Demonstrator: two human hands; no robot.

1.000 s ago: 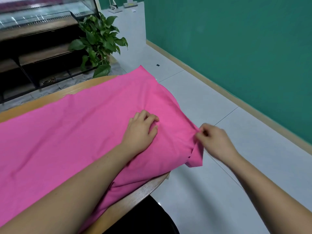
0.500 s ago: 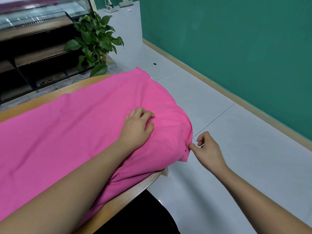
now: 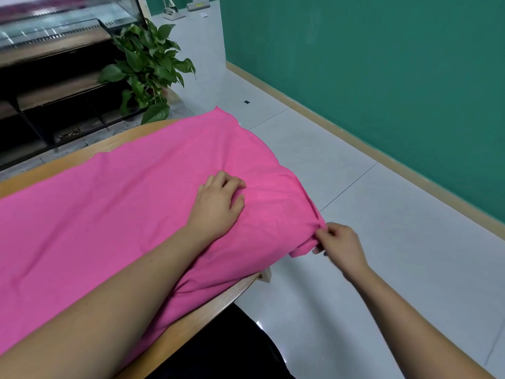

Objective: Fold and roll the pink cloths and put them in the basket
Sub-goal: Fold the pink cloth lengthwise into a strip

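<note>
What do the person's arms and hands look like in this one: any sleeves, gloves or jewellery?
The left forearm and right forearm are bare, no sleeve in view. The left hand and right hand wear no gloves; no watch, bracelet or ring shows.
</note>
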